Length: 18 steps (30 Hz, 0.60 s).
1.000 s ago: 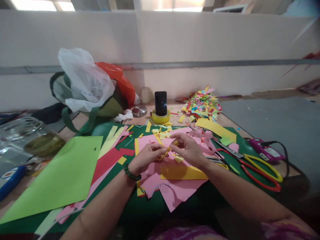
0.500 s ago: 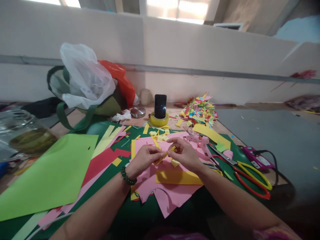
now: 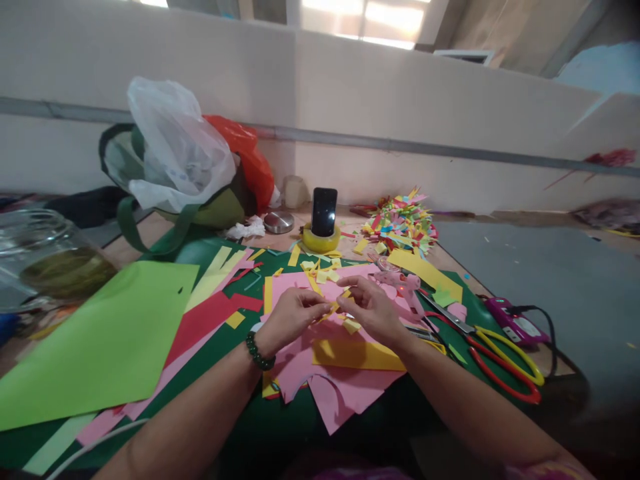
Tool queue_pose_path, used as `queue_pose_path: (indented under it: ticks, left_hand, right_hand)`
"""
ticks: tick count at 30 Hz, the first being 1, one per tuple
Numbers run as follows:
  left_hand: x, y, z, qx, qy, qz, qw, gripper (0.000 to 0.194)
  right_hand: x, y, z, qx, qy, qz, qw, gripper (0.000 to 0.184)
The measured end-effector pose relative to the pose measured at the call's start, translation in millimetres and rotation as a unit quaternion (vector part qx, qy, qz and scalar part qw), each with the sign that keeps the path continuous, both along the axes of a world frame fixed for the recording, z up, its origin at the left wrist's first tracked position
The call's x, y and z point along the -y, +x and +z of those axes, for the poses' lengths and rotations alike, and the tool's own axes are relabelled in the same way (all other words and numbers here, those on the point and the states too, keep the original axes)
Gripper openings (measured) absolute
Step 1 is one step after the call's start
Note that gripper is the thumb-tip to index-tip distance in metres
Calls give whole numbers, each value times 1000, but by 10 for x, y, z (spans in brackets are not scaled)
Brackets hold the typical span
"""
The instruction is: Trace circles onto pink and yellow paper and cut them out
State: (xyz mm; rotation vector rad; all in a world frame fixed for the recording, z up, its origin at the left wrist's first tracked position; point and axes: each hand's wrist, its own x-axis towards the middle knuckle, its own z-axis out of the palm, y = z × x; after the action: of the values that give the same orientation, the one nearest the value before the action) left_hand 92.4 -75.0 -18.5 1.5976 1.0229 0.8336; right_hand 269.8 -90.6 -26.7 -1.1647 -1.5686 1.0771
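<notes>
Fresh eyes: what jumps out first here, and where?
Likely the left hand and right hand at center, a thin yellow strip between them over pink sheets. Then the big lime-green sheet at left and the red-and-yellow-handled scissors at right. Behind the hands, a smartphone stands upright at a yellow tape roll.

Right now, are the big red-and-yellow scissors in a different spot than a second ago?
No. Judged against the purple box near their handles, the scissors lie in the same place; the whole view shifted.
</notes>
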Motion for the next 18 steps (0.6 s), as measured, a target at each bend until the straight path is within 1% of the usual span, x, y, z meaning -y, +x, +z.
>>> queue_pose_path:
  ticks: [4,9,11,15,18]
  left_hand:
    - [9,1,30,3,-18,11,1000,19]
    - [4,-15,25,0,12,11,1000,21]
    - [1,-16,19,-11,13,5,1000,21]
    - [9,15,21,-12,-12,11,1000,23]
    - [22,50,23,2,1,7,1000,22]
  right_hand:
    - [-12,27,16,-32,-18,0,999,33]
    - [-76,84,6,-55,-18,-29,998,30]
    - [-103,99,-8,-52,-13,-43,998,27]
    - [-108,99,-16,-31,9,-50,998,22]
    - [-77,81,-15,-4,38,-56,998,20]
